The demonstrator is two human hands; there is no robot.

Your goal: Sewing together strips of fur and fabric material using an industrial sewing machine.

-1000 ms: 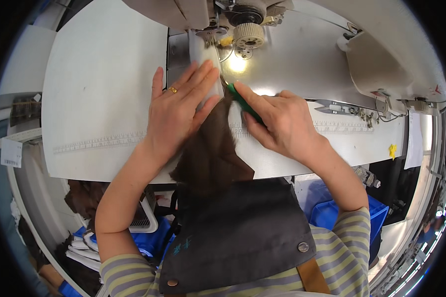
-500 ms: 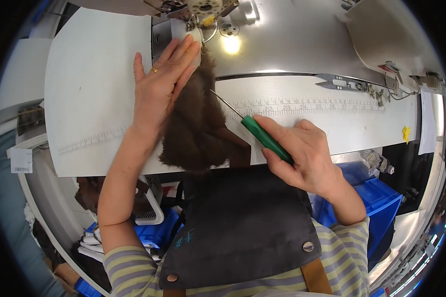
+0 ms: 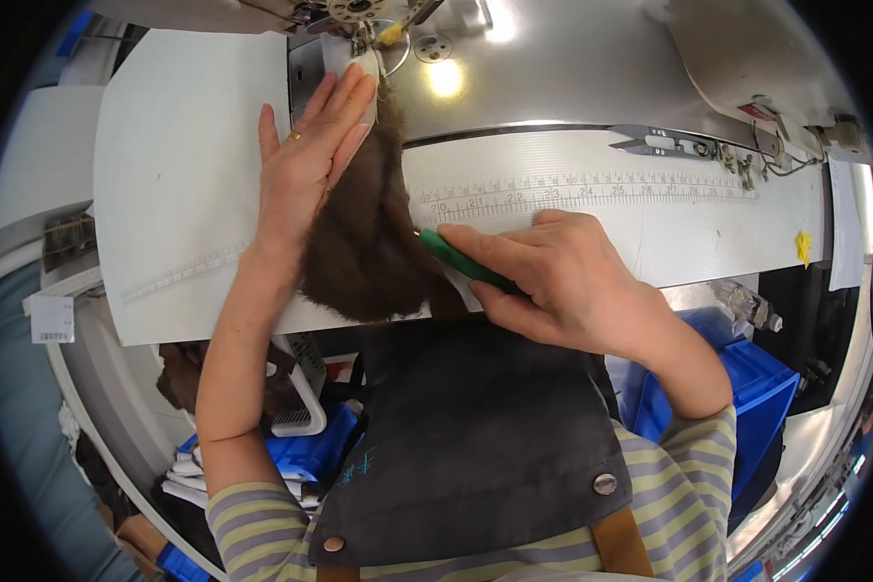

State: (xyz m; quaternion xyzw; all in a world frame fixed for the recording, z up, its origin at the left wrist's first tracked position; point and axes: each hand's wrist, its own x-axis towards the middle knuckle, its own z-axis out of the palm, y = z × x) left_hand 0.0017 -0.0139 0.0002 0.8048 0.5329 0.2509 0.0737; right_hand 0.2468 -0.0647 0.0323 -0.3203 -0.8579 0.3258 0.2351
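Note:
My left hand (image 3: pixel 301 179) lies with extended fingers on a white strip (image 3: pixel 336 50) under the presser foot (image 3: pixel 362 37) of a sewing machine, beside and partly over a dark brown furry piece (image 3: pixel 359 262). The piece runs down to the table's front edge. My right hand (image 3: pixel 567 281) grips the green handle (image 3: pixel 456 257) of a slim pointed tool. Its tip is at the right side of the fur, mostly hidden there.
The machine's steel bed (image 3: pixel 543 73) spans the back of the white table (image 3: pixel 165 145), which has printed rulers. Thread snips (image 3: pixel 650 143) lie at the back right. Blue bins (image 3: pixel 759 378), a plastic bottle (image 3: pixel 747 301) and a white basket (image 3: pixel 301 417) are below the front edge.
My right hand pulled the tool down and right away from the presser foot, then moved slightly left to the fur's lower part. My left hand stayed on the strip.

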